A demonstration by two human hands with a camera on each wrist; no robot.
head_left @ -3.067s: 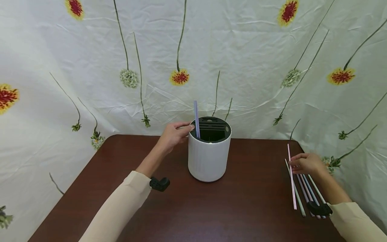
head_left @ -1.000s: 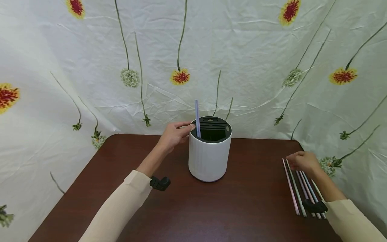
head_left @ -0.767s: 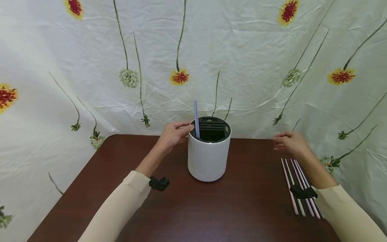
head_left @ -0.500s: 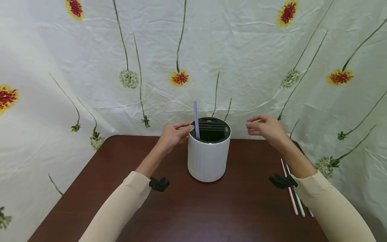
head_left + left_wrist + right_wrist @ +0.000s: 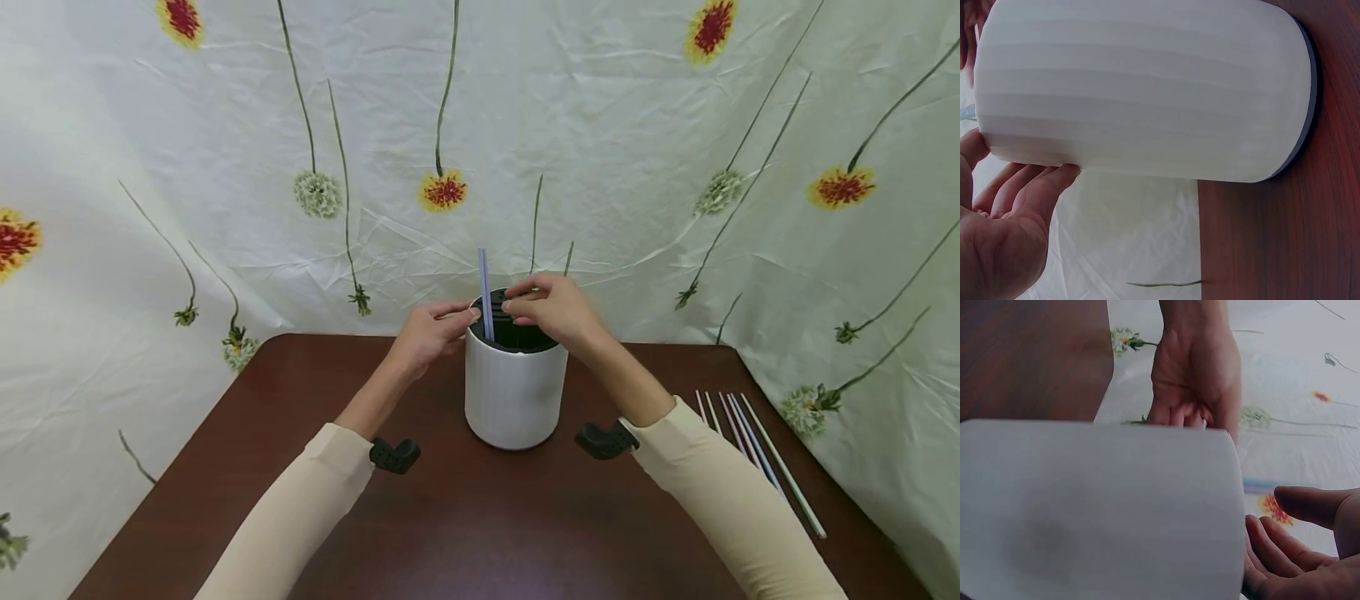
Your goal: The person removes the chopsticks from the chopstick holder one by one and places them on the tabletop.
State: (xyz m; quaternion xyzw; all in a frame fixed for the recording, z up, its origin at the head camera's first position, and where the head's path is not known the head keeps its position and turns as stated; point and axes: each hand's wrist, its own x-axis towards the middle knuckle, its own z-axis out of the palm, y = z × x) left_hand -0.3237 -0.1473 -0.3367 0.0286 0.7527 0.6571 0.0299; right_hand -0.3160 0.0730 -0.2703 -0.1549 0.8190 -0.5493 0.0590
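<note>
A white cylindrical utensil holder [image 5: 515, 400] with a black slotted top [image 5: 500, 312] stands upright mid-table. Two lilac chopsticks [image 5: 484, 283] rise from its left side. My left hand [image 5: 429, 337] grips the holder's left rim, thumb at the edge and fingers against the outer wall, as the left wrist view shows. Over the right part of the top hovers my right hand [image 5: 555, 310]. In the right wrist view my right hand [image 5: 1310, 547] has thumb and fingers apart, with nothing between them. Its body hides part of the slots.
Several pastel chopsticks [image 5: 783, 467] lie side by side on the brown table [image 5: 360, 533] at the right, partly covered by the right sleeve [image 5: 731, 492]. Behind the table hangs a white flowered cloth [image 5: 622, 150].
A pink chopstick has been set down beside the others and released by my right hand. That hand has then moved left to the holder's top. My left hand stays at the rim.
</note>
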